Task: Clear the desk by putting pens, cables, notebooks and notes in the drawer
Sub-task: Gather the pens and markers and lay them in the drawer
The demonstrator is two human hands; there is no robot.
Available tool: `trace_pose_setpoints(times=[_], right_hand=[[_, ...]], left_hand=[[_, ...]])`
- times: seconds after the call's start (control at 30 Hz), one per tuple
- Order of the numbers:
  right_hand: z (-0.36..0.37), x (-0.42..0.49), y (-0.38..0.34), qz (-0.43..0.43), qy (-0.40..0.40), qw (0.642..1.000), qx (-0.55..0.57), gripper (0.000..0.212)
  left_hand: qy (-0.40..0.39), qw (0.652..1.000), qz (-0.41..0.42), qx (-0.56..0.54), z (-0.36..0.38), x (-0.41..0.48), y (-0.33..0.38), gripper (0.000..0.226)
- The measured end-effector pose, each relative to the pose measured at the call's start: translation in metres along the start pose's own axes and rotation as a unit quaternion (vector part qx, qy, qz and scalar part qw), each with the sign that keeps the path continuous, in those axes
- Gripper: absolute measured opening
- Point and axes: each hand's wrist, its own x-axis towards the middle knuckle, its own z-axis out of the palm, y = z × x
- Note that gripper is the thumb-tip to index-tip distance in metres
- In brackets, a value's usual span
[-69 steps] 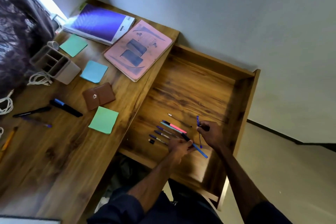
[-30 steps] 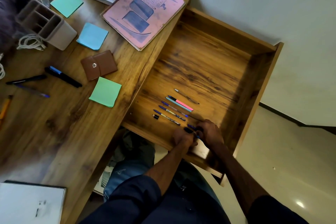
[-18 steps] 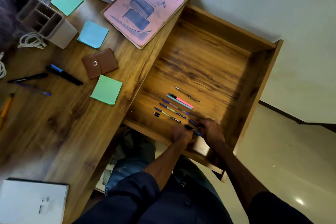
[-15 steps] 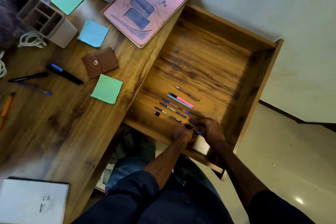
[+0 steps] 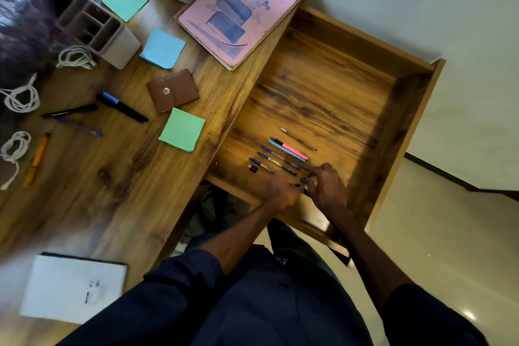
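- Compared with 2.3 s ago: my right hand (image 5: pixel 328 189) then held a pen upright, apart from the left hand (image 5: pixel 280 191). Now the two hands nearly touch, low over the drawer (image 5: pixel 362 45) floor.
- Compared with 0.5 s ago: hardly any shift in the hands. The pen row (image 5: pixel 280 156) lies as it did.
- Hand state: both have their fingers curled narrow, gripping one blue pen (image 5: pixel 302 189) between them, left at its 9 o'clock end and right at its 3 o'clock end.
- Task thing: the blue pen is inside the drawer, near the near wall, at 5 o'clock of the pen row and just beside it.
- Edges: the drawer's near wall runs under my wrists. Its side wall stands at 3 o'clock of the right hand.
- Open room: bare drawer floor spreads from the pen row toward 12 and 1 o'clock.
- On the tabletop (image 5: pixel 112 194), at 9 o'clock of the drawer: a pink notebook (image 5: pixel 238 17) overhangs the drawer's edge, a green note (image 5: pixel 182 129) lies near that edge, and a black marker (image 5: pixel 120 107) and white cables (image 5: pixel 77 56) lie further out.
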Motion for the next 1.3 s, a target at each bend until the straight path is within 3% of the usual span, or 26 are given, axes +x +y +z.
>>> trace_pose_setpoints(times=[0.13, 0.4, 0.57, 0.73, 1.03, 1.3], right_hand=[[-0.006, 0.008, -0.048, -0.034, 0.03, 0.998, 0.039, 0.014], [-0.018, 0.032, -0.18, -0.175, 0.05, 0.979, 0.097, 0.011], [0.003, 0.044, -0.264, -0.247, -0.018, 0.964, 0.099, 0.014], [0.035, 0.054, -0.335, -0.305, -0.055, 0.948, 0.071, 0.001], [0.065, 0.092, -0.436, -0.252, -0.074, 0.965, 0.002, 0.018], [0.082, 0.129, -0.458, -0.228, -0.111, 0.965, -0.073, 0.041]], left_hand=[[0.034, 0.996, 0.079, 0.032, -0.053, -0.023, 0.007, 0.02], [0.171, 0.976, 0.135, 0.031, -0.185, -0.063, -0.027, 0.024], [0.267, 0.961, 0.064, 0.014, -0.255, -0.077, -0.08, 0.022], [0.317, 0.946, -0.022, -0.061, -0.307, -0.088, -0.14, 0.019], [0.336, 0.931, -0.078, -0.119, -0.355, -0.096, -0.209, 0.015], [0.325, 0.931, -0.075, -0.145, -0.368, -0.068, -0.199, 0.008]])
